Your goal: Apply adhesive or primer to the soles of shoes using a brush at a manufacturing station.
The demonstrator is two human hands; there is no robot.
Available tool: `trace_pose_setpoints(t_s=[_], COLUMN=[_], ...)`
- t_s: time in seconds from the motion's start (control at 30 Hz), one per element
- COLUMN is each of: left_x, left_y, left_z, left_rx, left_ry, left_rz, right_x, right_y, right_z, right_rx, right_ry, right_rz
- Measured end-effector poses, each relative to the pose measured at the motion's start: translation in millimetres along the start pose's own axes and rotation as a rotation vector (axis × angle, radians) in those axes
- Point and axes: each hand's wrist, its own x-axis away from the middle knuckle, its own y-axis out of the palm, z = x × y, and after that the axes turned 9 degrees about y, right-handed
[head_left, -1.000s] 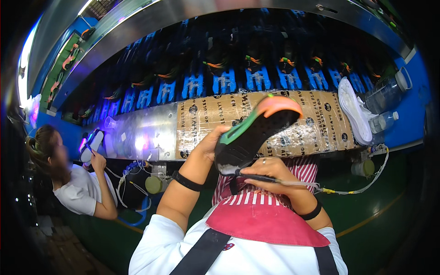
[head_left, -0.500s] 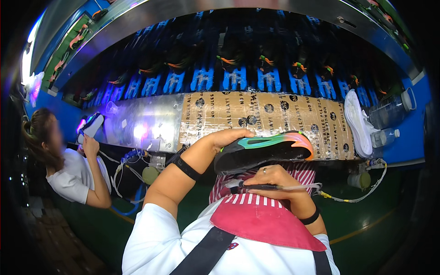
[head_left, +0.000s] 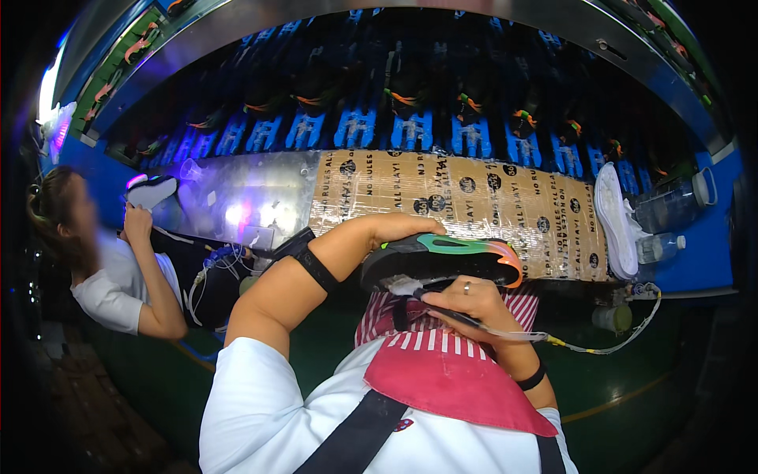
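A shoe sole point(head_left: 464, 245) with a black inside and a green-to-orange sidewall is tilted in front of my chest, its inside facing me. My left hand point(head_left: 404, 226) is closed around its upper left edge; some fingertips are hidden behind the sole. Between the fingers of my right hand point(head_left: 476, 304) is a brush point(head_left: 452, 316) with a dark handle and a clear tube running from its end. Its pale bristles appear to rest on the lower left inside of the sole.
Cardboard point(head_left: 379, 189) covers the bench beside a metal plate point(head_left: 276, 186). White soles point(head_left: 616, 221) and clear bottles point(head_left: 671, 201) stand at the right. Behind, blue racks point(head_left: 410, 130) carry dark shoe uppers. At left a co-worker point(head_left: 118, 276) holds another sole point(head_left: 154, 192).
My right hand has raised the brush from below the sole to its inside. The sole has shifted slightly left and down. The co-worker's sole has turned and moved up.
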Motion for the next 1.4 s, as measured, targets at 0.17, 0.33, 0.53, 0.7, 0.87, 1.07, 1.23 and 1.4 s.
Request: trace_pose_setpoints(t_s=[0.17,0.33,0.53,0.7,0.87,1.07,1.23,1.4], left_x=[7.0,5.2,11.1,24.0,26.7,33.6,36.9,27.1], left_y=[-3.0,-12.4,-18.5,-17.0,-28.0,-30.9,-13.6,9.9], left_z=[6.5,-0.4,-5.5,4.9,-10.5,-13.0,-25.9,-46.0], left_rx=[-0.107,-0.123,-0.203,-0.175,-0.137,0.013,0.260,0.589], left_ry=[0.007,-0.025,0.041,-0.024,-0.021,-0.107,-0.020,0.011], left_rz=[-0.063,-0.047,0.007,0.024,0.158,0.223,0.284,0.220], right_x=[7.5,11.4,15.5,15.2,18.2,14.7,7.6,7.1], right_y=[-0.8,5.8,5.4,8.7,8.5,11.4,7.5,6.6], right_z=[2.0,8.9,6.0,7.7,8.0,6.8,5.8,29.3], right_rx=[0.110,0.119,0.202,0.276,0.292,0.253,-0.098,-0.344], right_ry=[0.012,-0.011,-0.026,-0.050,-0.023,0.016,0.199,0.519], right_rz=[-0.164,-0.004,-0.068,-0.005,0.034,0.041,0.193,0.309])
